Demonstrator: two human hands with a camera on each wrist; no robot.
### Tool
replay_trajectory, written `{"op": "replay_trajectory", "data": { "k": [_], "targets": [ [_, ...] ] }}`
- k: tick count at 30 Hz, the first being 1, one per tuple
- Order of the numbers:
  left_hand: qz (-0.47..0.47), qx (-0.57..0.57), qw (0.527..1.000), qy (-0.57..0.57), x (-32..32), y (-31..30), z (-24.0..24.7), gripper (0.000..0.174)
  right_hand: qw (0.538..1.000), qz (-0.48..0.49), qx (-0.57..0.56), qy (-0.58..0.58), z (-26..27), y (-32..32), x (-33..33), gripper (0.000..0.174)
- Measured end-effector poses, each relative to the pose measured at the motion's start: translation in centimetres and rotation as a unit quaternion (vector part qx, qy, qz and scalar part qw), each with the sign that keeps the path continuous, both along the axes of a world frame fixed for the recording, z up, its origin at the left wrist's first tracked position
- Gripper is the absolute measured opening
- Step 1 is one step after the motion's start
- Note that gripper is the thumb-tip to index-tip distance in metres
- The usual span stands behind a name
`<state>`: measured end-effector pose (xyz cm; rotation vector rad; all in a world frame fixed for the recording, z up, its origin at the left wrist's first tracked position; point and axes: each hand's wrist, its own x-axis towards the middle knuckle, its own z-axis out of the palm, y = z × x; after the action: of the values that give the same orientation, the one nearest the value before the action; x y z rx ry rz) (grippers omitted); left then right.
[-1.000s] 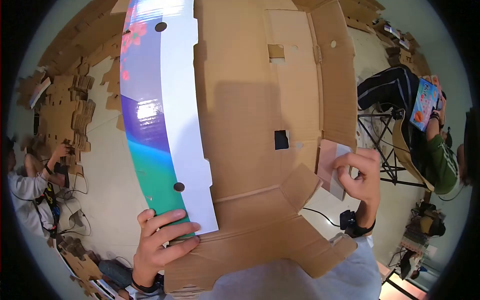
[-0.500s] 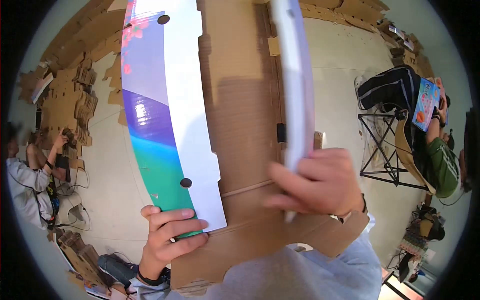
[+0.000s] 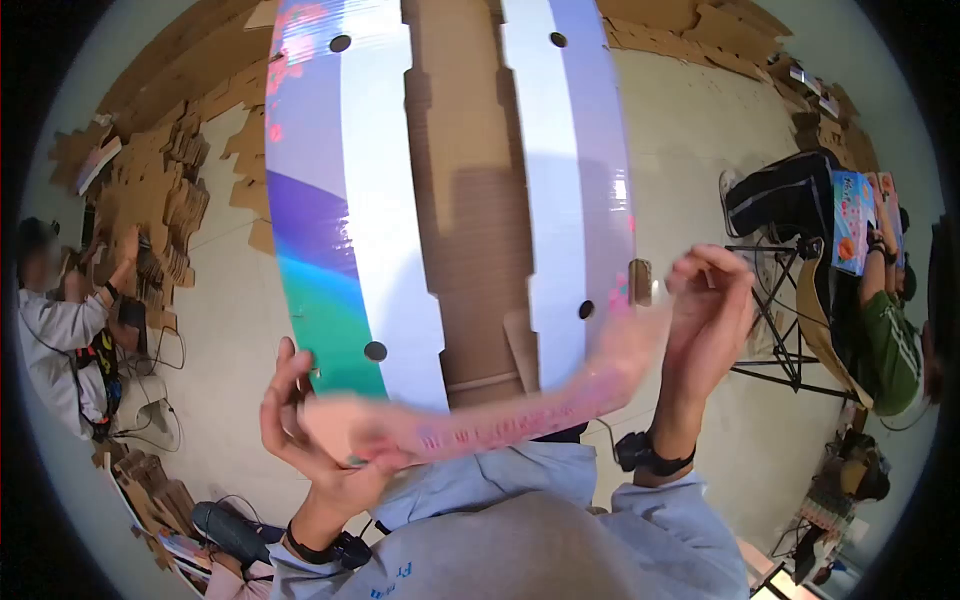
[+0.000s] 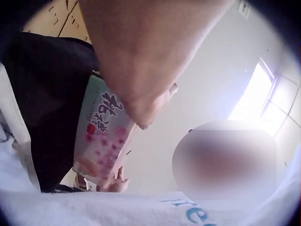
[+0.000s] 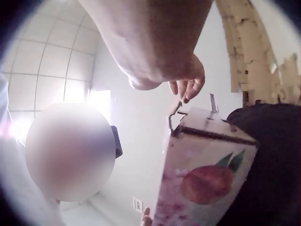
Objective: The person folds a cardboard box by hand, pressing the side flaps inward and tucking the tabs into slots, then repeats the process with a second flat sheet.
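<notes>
A long cardboard box [image 3: 465, 200] lies before me, its brown inside showing between two folded-in side panels. The left panel [image 3: 315, 230] is purple, blue and green with a white strip; the right panel [image 3: 600, 200] is lilac and white. Across the near end stands a blurred pink printed end flap [image 3: 500, 425]. My left hand [image 3: 325, 455] is at the near left corner, fingers spread upward and thumb against the flap. At the near right corner my right hand [image 3: 705, 330] is raised with loosely bent fingers, beside a small cardboard tab [image 3: 640, 282].
Flattened cardboard [image 3: 150, 220] is piled on the floor at left, with a seated person [image 3: 60, 340] near it. At right another person [image 3: 880, 320] holds a printed box [image 3: 850, 220] beside a black-framed folding chair [image 3: 790, 330].
The right side panel has swung inward over the box, and the near end flap has come up. My left hand has released the left panel; my right hand has moved to the near right corner.
</notes>
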<state>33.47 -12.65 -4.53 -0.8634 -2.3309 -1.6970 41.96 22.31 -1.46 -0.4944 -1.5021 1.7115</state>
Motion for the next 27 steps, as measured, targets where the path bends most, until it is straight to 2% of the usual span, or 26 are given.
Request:
{"op": "replay_trajectory", "data": {
  "k": [1, 3, 4, 5, 6, 8, 11, 13, 16, 19, 22, 25, 27],
  "targets": [
    [0.032, 0.016, 0.999, -0.03, 0.2, 0.3, -0.1, 0.128, 0.999, 0.025, -0.031, 0.011, 0.1, -0.5, 0.5, 0.049],
    [0.015, -0.015, 0.999, -0.038, 0.4, 0.0, 0.0, 0.13, 0.992, 0.076, -0.093, 0.038, 0.6, -3.0, 0.8, 0.059],
    [0.013, -0.034, 0.999, -0.034, 0.5, -0.1, 0.0, 0.13, 0.996, 0.054, 0.048, -0.047, 1.1, -4.0, 0.6, 0.062],
    [0.01, -0.052, 0.998, -0.032, 0.6, -0.3, -0.1, 0.129, 0.973, 0.031, 0.186, -0.135, 1.9, -5.1, 0.4, 0.065],
    [0.014, -0.05, 0.998, -0.029, 0.6, -0.3, -0.2, 0.128, 0.921, 0.008, 0.32, -0.221, 2.3, -5.9, 0.3, 0.068],
    [0.025, -0.043, 0.999, -0.02, 0.4, -0.2, -0.7, 0.127, 0.924, -0.038, 0.325, -0.2, 0.5, -6.8, 0.1, 0.074],
    [0.014, -0.061, 0.998, -0.001, 0.3, -0.4, -0.8, 0.125, 0.93, -0.075, 0.318, -0.167, -0.3, -7.3, -0.3, 0.069],
    [0.021, -0.069, 0.997, 0.005, 0.3, -0.4, -0.8, 0.123, 0.939, -0.079, 0.285, -0.176, -0.2, -7.6, -0.1, 0.064],
    [0.029, -0.104, 0.994, 0.032, 0.0, 0.0, 0.0, 0.12, 0.926, -0.041, 0.312, -0.21, 0.6, -6.6, -0.2, 0.057],
    [0.032, -0.123, 0.991, 0.049, -0.3, -0.2, 0.1, 0.118, 0.942, -0.035, 0.273, -0.195, 0.2, -6.9, -0.3, 0.053],
    [0.023, -0.097, 0.994, 0.052, -0.5, -0.3, -0.6, 0.115, 0.961, -0.045, 0.263, -0.078, -1.1, -6.6, -0.5, 0.043],
    [0.006, -0.048, 0.997, 0.067, -0.7, -0.7, -1.2, 0.114, 0.97, -0.076, 0.231, -0.027, -1.4, -7.4, -0.2, 0.057],
    [-0.004, -0.021, 0.997, 0.071, -0.8, -0.2, -1.6, 0.113, 0.964, -0.079, 0.253, 0.017, -1.6, -7.2, 0.1, 0.059]
  ]
}}
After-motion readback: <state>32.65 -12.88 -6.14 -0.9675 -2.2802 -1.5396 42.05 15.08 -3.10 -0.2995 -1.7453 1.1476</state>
